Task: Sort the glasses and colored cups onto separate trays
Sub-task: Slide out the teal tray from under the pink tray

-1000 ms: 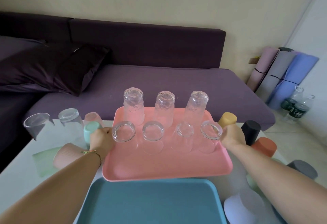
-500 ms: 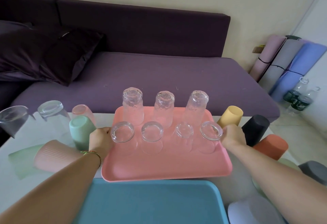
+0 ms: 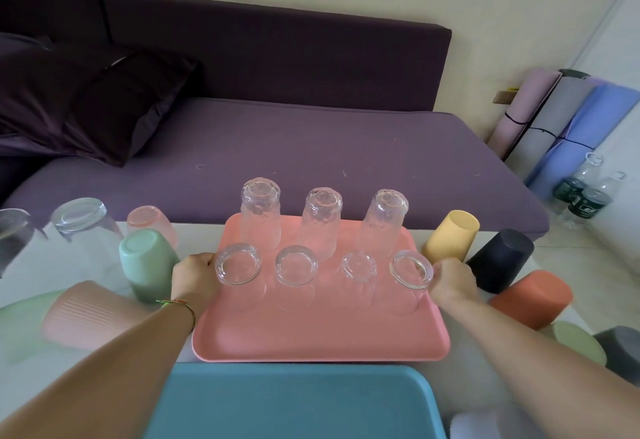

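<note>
When we look down at the white table (image 3: 100,262) in front of the purple sofa (image 3: 311,161), we start at the far left. A dark pillow (image 3: 104,109) lies on the sofa there.

On the table, a far-left glass (image 3: 14,234) and a second glass (image 3: 78,218) stand upside down, near each other, off the trays. Next comes a pink cup (image 3: 150,222), upside down, with a green cup (image 3: 147,268) upside down just in front of it. Closer to us, a pale green ribbed cup (image 3: 20,317) and a pink ribbed cup (image 3: 90,317) lie on their sides, side by side.

Our left hand (image 3: 195,277), with a thin bracelet (image 3: 176,302) on the wrist, grips the left edge of the pink tray (image 3: 311,334). On this tray, three tall bumpy glasses (image 3: 320,227) stand upside down in the back row. Four short glasses (image 3: 296,267) stand upside down in the front row. A blue tray (image 3: 294,404) lies just in front of the pink tray, close to us.

Our right hand (image 3: 452,282) grips the right edge of the pink tray, just beside the last short glass. We cannot tell if the pink tray sits on the table or is lifted a little.

To the right, off the trays, a yellow cup (image 3: 450,236), a black cup (image 3: 500,260) and an orange cup (image 3: 531,294) sit bottoms up in a line. A light green cup (image 3: 578,341) and a grey cup (image 3: 620,348) sit near the edge. Rolled mats (image 3: 554,119) and water bottles (image 3: 585,196) stand by the wall.
</note>
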